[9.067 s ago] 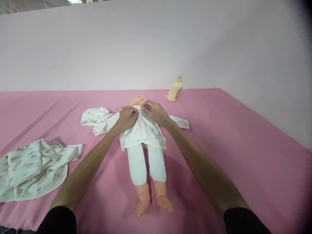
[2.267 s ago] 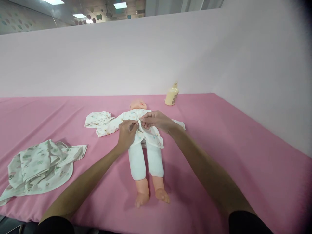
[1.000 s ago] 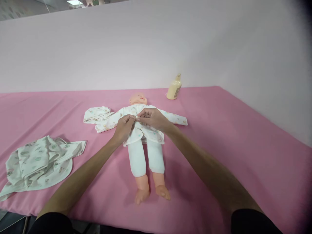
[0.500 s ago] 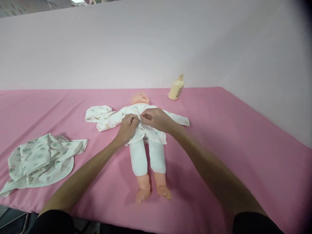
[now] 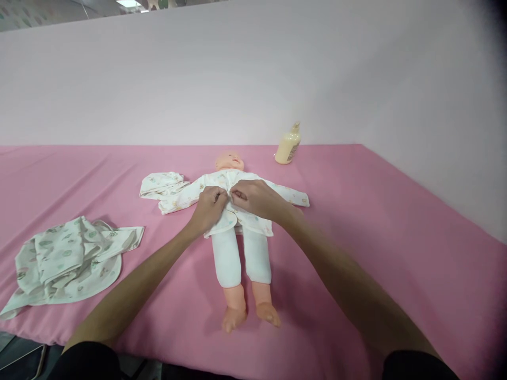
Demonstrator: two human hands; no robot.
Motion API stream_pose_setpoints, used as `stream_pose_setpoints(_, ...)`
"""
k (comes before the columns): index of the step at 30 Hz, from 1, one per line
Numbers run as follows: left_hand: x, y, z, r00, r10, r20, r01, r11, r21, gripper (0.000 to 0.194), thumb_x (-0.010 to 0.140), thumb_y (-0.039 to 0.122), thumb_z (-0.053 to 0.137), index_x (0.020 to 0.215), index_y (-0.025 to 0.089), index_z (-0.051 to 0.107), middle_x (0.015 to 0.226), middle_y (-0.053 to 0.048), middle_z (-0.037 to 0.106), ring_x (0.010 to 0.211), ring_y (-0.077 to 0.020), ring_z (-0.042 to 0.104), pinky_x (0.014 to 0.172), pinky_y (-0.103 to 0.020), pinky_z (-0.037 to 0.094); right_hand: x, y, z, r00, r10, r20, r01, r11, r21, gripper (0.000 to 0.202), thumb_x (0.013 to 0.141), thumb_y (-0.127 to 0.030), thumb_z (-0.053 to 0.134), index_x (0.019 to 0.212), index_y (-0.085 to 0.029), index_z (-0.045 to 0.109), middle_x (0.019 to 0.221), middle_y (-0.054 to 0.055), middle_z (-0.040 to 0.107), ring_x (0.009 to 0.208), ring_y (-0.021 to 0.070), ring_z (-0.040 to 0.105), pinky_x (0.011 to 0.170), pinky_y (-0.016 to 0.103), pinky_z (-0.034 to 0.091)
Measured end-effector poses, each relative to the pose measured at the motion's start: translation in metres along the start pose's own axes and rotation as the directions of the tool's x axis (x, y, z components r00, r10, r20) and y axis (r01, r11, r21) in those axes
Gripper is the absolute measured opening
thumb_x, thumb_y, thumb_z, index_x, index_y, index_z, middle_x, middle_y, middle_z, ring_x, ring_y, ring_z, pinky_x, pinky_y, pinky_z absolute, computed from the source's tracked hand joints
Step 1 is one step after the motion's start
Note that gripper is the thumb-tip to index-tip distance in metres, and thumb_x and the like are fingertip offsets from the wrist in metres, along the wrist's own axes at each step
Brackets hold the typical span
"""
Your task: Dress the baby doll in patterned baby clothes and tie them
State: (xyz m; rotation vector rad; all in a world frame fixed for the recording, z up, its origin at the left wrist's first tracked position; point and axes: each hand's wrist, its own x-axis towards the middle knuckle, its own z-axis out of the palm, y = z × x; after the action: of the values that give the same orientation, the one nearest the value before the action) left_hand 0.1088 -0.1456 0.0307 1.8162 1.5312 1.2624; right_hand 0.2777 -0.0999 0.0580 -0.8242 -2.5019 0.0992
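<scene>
A baby doll [image 5: 234, 311] lies on its back, head toward the wall, in white trousers [image 5: 226, 258] and a patterned white jacket [image 5: 257, 222]. At the chest, my left hand [image 5: 212, 207] pinches the jacket's front edge between thumb and fingers. Just beside it, my right hand [image 5: 255, 198] is closed on the jacket's front too, its fingertips close to those of the left. Whatever small part of the cloth lies between the fingertips is too small to tell. Below the hands, the jacket's lower front hangs slightly parted over the trousers.
Pink cloth [image 5: 336, 316] covers the table. A cream pump bottle [image 5: 288, 148] stands behind the doll, near the pale wall [image 5: 237, 74]. Crumpled patterned cloth [image 5: 71, 258] lies at the left front, and a smaller folded piece [image 5: 161, 184] beside the doll's sleeve.
My right hand has shifted slightly down and its fingers look more curled. Both hands remain at the jacket's front. The whole view has moved a little.
</scene>
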Motion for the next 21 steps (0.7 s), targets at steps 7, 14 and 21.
stream_pose_setpoints(7, -0.002, 0.003, 0.003, 0.999, -0.026, -0.036, 0.026, 1.0, -0.004, 0.021, 0.086, 0.021, 0.048, 0.066, 0.021, 0.054, 0.08, -0.002, 0.062, 0.097, -0.0219, 0.05, 0.089, -0.034, 0.036, -0.001, 0.006, -0.007, 0.981, 0.166, 0.095, -0.185, 0.953, 0.242, 0.008, 0.081, -0.019, 0.057, 0.078, -0.018, 0.065, 0.071, 0.001, 0.063, 0.066, 0.0149, 0.052, 0.06, 0.028, 0.034)
stream_pose_setpoints(14, 0.0, 0.005, -0.004, 1.0, -0.026, 0.015, 0.025, 0.994, 0.109, 0.017, 0.081, 0.018, 0.049, 0.068, 0.021, 0.058, 0.085, -0.003, 0.065, 0.104, -0.0247, 0.049, 0.095, -0.038, 0.034, -0.004, 0.004, -0.018, 0.936, 0.332, 0.12, -0.35, 0.833, 0.428, 0.014, 0.084, -0.025, 0.06, 0.072, -0.019, 0.065, 0.072, 0.003, 0.066, 0.063, 0.0157, 0.056, 0.055, 0.028, 0.039)
stream_pose_setpoints(21, -0.001, 0.001, -0.003, 0.992, 0.045, 0.116, -0.074, 0.962, 0.261, 0.011, 0.085, 0.031, 0.059, 0.09, 0.023, 0.063, 0.096, -0.004, 0.063, 0.107, -0.0273, 0.045, 0.095, -0.043, 0.03, -0.003, 0.003, -0.015, 0.834, 0.483, 0.269, -0.538, 0.602, 0.59, 0.045, 0.076, -0.054, 0.074, 0.055, -0.018, 0.058, 0.061, 0.007, 0.066, 0.052, 0.0152, 0.058, 0.049, 0.028, 0.045)
